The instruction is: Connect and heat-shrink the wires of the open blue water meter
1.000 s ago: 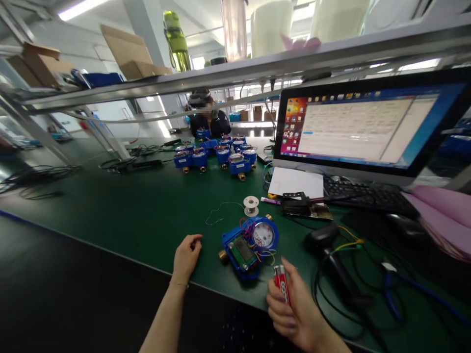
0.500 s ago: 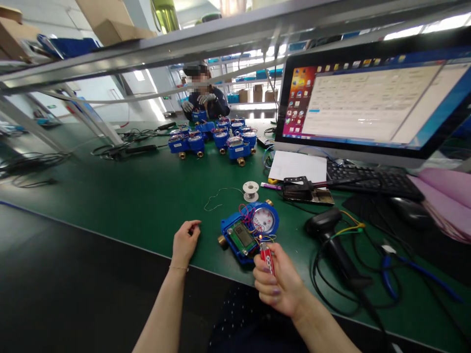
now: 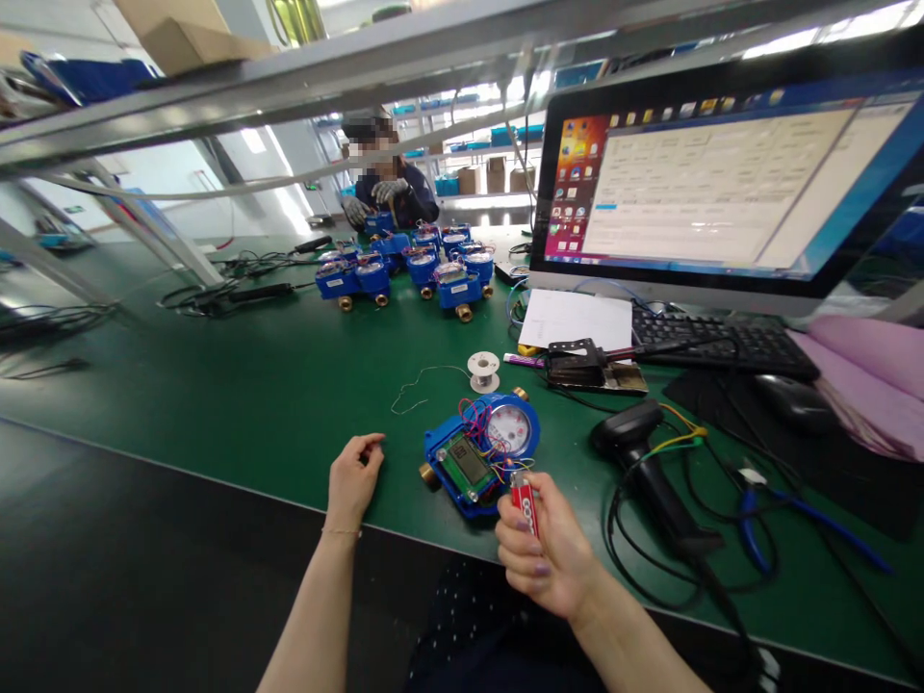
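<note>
Right hand [image 3: 543, 547] closed round a red lighter [image 3: 525, 503], small orange glow at its tip. Left hand [image 3: 353, 483] half curled on the table [image 3: 245, 385] by its front edge, gap between thumb and fingers, nothing visible in it. Blue meter [image 3: 482, 456] just beyond the right hand: board [image 3: 468, 464] exposed, thin wires [image 3: 493, 449] running over toward the dial [image 3: 509, 429], some right by the lighter tip. Can't tell if flame touches them.

Main risk is heat: linger or drift and insulation could scorch, maybe the board too. Left hand isn't steadying the meter, so a knock could shift it. Scanner [image 3: 654, 476] cable near the right forearm could snag. Further back, spool [image 3: 483, 372] has a loose tail, could tangle if dragged. Other meters [image 3: 411, 268] well apart, low concern.
</note>
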Demonstrator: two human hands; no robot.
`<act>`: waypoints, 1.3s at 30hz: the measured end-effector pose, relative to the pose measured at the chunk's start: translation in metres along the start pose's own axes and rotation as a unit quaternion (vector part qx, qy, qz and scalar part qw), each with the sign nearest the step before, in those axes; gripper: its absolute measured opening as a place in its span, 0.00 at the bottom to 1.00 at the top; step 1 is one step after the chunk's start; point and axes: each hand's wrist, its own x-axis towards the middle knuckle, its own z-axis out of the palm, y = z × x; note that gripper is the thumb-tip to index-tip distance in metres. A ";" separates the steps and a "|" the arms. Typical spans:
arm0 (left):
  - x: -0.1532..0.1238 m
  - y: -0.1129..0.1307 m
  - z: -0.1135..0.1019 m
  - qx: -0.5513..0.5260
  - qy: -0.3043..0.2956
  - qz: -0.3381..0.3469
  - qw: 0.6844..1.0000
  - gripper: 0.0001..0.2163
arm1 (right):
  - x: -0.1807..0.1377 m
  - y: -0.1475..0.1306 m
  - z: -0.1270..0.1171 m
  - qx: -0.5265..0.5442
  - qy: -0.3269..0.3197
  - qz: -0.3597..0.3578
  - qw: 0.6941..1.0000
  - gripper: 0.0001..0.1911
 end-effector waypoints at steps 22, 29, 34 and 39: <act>-0.002 0.007 -0.005 -0.037 0.047 -0.007 0.998 0.14 | -0.005 0.008 -0.002 -0.031 0.077 -0.043 0.996 0.33; -0.027 0.102 -0.027 -0.088 0.046 0.199 0.975 0.07 | -0.035 -0.018 -0.010 -0.499 0.277 -0.412 0.711 0.21; -0.029 0.158 -0.018 0.059 -0.077 0.369 0.924 0.02 | -0.026 -0.048 -0.010 -0.651 0.217 -0.450 0.571 0.12; -0.023 0.168 -0.005 0.155 -0.158 0.374 0.901 0.03 | -0.014 -0.051 -0.011 -0.669 0.179 -0.422 0.585 0.11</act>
